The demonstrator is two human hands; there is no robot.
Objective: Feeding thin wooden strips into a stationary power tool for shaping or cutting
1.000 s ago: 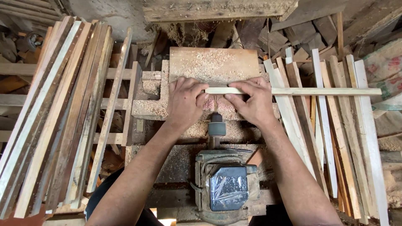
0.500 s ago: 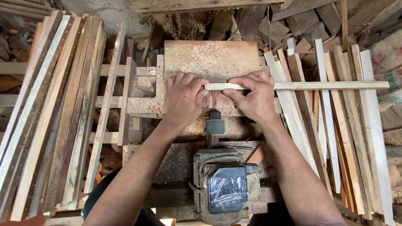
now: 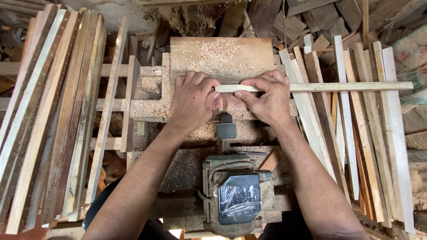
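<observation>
Pale, thin wooden strip [image 3: 311,87], long, straight and square-edged with a clean light face, lay crosswise over the sawdust-covered wooden saw table [image 3: 222,55], its near end caught between the two hands and its far end reaching well out past the right fingers, over the leaning stack of pale slats [image 3: 356,133]. The left hand [image 3: 193,100] was set palm down on the table, its fingers curled together, with the fingertips touching the strip's cut end. The right hand [image 3: 267,100] was clamped on the strip just beside that end, thumb pressed along the near edge and the other fingers folded over the top. Just below the gap between the two thumbs stood the grey cylindrical shaft coupling [image 3: 226,130] of the worn grey electric motor [image 3: 235,195], whose top was wrapped in clear plastic film. Beyond the left knuckles, well apart from the strip, lay a row of long brown and pale wooden battens [image 3: 53,115].
</observation>
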